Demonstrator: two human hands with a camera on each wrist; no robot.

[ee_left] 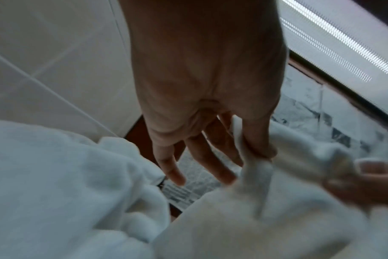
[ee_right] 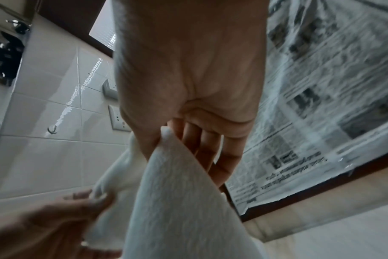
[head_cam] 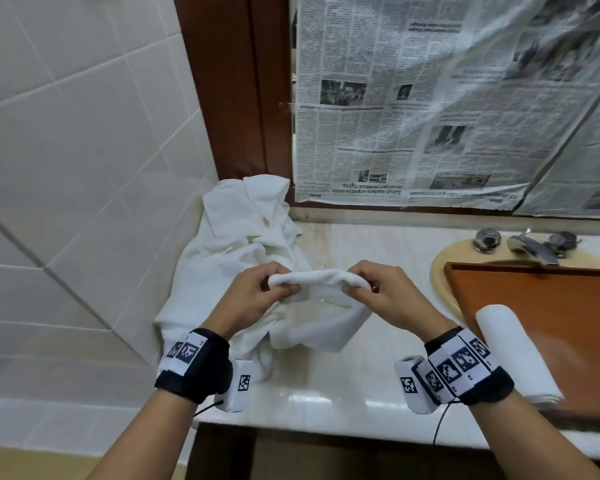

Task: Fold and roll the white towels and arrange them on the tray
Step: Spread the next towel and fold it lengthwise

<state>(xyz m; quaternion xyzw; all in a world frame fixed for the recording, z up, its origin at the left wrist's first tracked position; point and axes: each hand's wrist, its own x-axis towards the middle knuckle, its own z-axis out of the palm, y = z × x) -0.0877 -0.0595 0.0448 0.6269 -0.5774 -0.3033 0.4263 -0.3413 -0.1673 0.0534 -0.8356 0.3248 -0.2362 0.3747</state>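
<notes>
I take the basin [head_cam: 440, 268] as my landmark, set in a pale glossy counter [head_cam: 326, 393]; behind it stand chrome taps [head_cam: 527, 242]; above the taps I see newspaper sheets [head_cam: 413, 98] under clear plastic, covering a dark wood-framed panel [head_cam: 229, 98]; well left of the basin runs a wall of white tiles [head_cam: 66, 133]; my right wrist view shows wall sockets [ee_right: 117, 117] on those tiles.
</notes>
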